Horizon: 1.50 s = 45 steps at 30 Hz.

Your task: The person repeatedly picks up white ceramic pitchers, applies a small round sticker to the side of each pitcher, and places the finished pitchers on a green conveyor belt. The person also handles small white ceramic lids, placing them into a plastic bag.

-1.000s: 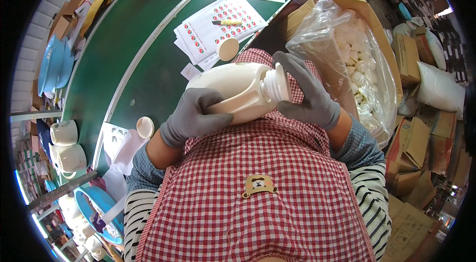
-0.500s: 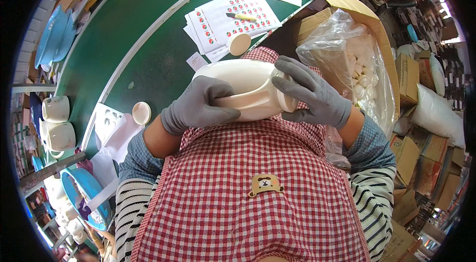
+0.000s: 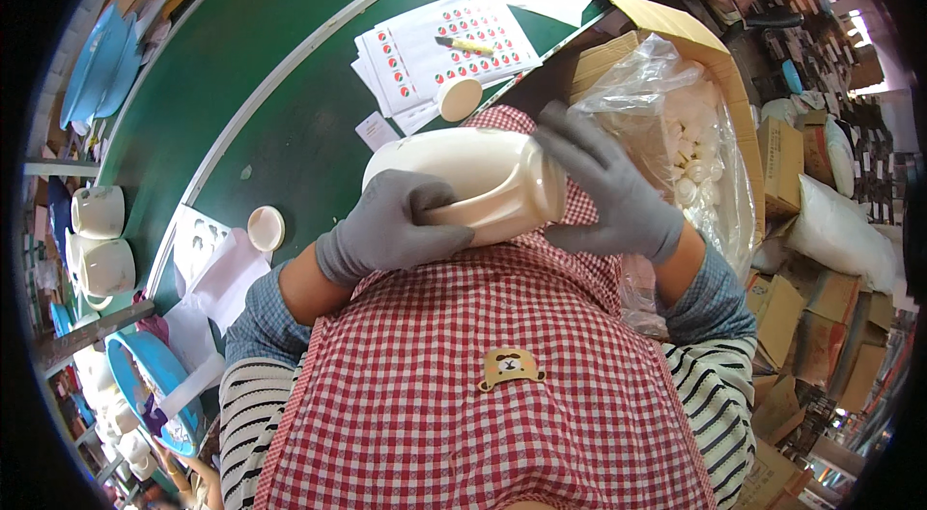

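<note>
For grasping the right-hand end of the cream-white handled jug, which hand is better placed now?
Probably the right hand: it is open beside that end, while the left hand holds the jug.

Jug [image 3: 473,157]: cream-white. Left hand [image 3: 401,225], right hand [image 3: 618,186] at jug: gloved grey. Apron [image 3: 463,312] below jug: red-and-white gingham, tan bear patch [image 3: 513,369]. Sleeves [image 3: 710,404]: black-and-white stripes; cuffs [image 3: 715,302]: blue-grey check. Tabletop [image 3: 299,109] beyond jug: green. Carton [image 3: 666,22] right of jug: brown.
</note>
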Tool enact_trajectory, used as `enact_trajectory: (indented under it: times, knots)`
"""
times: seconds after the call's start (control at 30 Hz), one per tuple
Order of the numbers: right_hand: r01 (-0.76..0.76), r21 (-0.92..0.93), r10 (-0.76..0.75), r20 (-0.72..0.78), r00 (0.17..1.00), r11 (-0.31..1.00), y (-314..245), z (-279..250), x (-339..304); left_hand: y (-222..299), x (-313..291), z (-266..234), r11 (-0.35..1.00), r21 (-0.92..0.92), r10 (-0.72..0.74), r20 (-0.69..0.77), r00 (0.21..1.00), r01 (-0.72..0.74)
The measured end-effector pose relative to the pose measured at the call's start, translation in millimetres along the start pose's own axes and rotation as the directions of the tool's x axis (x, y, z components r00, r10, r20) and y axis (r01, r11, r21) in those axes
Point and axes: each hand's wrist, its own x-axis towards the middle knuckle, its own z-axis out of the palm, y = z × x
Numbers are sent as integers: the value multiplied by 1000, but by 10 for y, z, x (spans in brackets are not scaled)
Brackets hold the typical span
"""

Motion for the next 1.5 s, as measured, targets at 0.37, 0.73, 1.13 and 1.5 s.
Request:
enact_trajectory:
  times: [0.37, 0.73, 1.13, 1.5]
  knots:
    - [72, 120, -59, -102, 993, 990, 20, 242, -97, -32, -60, 110, 996, -45, 78, 2, 997, -78]
    - [-160, 226, 156, 34, 987, 961, -34, 330, -250, 36, -142, 226, 998, 44, 47, -2, 999, -46]
    - [-327, 674, 482, -50, 875, 662, -33, 211, 186, -143, -472, -89, 989, -133, -105, -348, 932, 62]
    - [-445, 807, 696, 60, 716, 389, 1143, 996, 365, -1424, -188, -958, 856, -309, -43, -841, 539, -414]
